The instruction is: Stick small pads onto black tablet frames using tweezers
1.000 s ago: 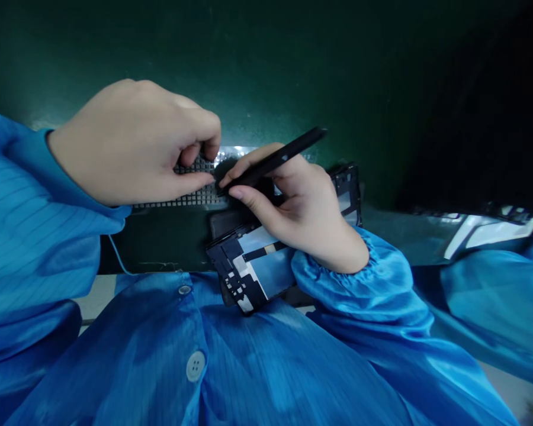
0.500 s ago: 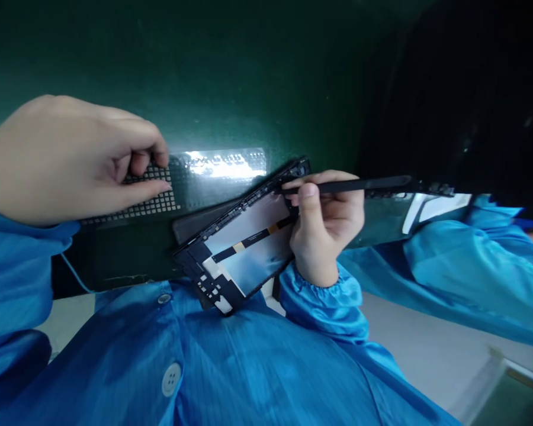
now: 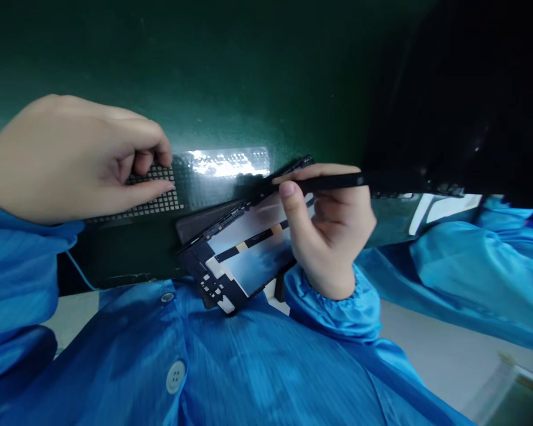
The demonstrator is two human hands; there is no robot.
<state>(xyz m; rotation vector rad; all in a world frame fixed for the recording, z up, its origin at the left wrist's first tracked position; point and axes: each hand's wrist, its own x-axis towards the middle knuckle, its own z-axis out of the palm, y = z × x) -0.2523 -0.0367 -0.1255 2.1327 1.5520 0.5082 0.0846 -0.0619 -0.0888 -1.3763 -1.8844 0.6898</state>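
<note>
My right hand (image 3: 333, 231) grips a slim black stylus-like tool (image 3: 337, 180), thumb and fingers closed round it, its tip pointing left over the top edge of a dark phone frame (image 3: 244, 248) with a shiny metal plate inside. The frame lies tilted at the near edge of the green mat. My left hand (image 3: 75, 160) hovers to the left, fingers curled in a pinch over a black perforated tray (image 3: 160, 198); whatever it pinches is too small to make out.
A dark green mat (image 3: 231, 77) covers the bench. A shiny strip (image 3: 226, 163) reflects light behind the tray. My blue coat fills the foreground. Another blue sleeve (image 3: 462, 278) lies at the right, with a black mass (image 3: 462, 94) above it.
Since a second ago my right hand with the tool swung from the tray to the phone frame's top edge. My left hand stays pinched over the tray. The view shifted right.
</note>
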